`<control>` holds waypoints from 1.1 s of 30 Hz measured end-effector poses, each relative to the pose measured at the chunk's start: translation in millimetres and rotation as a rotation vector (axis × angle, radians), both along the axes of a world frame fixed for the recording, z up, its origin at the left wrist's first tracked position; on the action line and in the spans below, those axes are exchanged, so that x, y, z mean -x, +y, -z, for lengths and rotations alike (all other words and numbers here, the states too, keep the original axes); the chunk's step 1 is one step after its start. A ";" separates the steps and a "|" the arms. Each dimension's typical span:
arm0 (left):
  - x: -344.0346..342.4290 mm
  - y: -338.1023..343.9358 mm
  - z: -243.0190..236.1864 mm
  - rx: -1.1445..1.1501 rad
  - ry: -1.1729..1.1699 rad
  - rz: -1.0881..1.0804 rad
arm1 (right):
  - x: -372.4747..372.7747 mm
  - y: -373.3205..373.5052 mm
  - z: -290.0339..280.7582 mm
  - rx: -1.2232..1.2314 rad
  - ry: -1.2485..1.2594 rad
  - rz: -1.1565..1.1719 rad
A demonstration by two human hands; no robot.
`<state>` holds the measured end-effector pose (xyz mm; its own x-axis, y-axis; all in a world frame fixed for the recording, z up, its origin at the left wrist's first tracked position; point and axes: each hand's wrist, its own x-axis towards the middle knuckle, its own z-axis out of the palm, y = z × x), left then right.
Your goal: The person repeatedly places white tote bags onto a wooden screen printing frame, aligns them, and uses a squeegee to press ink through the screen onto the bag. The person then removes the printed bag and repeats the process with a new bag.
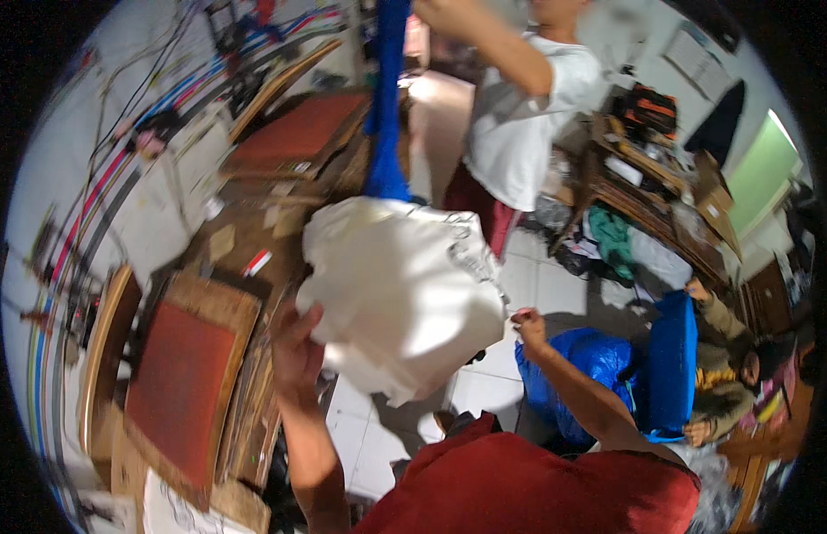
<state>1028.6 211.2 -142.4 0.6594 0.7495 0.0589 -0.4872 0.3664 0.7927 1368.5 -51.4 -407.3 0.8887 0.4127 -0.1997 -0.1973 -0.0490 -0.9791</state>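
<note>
A white cloth piece (400, 289), with dark drawn lines along its upper right, fills the middle of the view, below a hanging blue fabric (387, 107). My left hand (296, 343) is at the cloth's left edge, fingers apart and slightly blurred; whether it touches the cloth is unclear. My right hand (529, 327) is right of the cloth, fingertips pinched together; what is between them, if anything, is too small to make out.
A co-worker in a white shirt (534, 125) stands ahead with raised arms. Another person (725, 311) holds a blue bin (672, 365) at right, beside a blue bundle (583, 374). Red-topped boards (178, 383) line the left; a cluttered wooden rack (640, 178) stands at back right.
</note>
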 end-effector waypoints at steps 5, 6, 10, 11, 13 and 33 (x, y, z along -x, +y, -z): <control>-33.3 -6.3 -58.8 -0.029 -0.175 0.045 | 40.8 26.3 -41.6 0.107 0.321 -0.215; -40.6 -8.2 -67.5 -0.019 -0.185 0.026 | 58.4 37.6 -46.5 0.063 0.439 -0.241; -56.2 -13.9 -92.9 -0.053 -0.236 -0.044 | 93.7 73.5 -61.5 -0.634 0.950 -0.497; -55.0 -12.8 -96.6 -0.105 -0.275 -0.031 | 89.4 79.4 -64.1 -0.569 0.729 -0.566; -43.0 -5.4 -101.2 -0.037 -0.176 -0.164 | 66.1 84.6 -70.0 -0.511 0.440 -0.732; 82.3 -62.5 -100.9 -0.161 -0.500 -0.630 | -62.6 146.6 -361.1 -0.877 -0.314 -0.416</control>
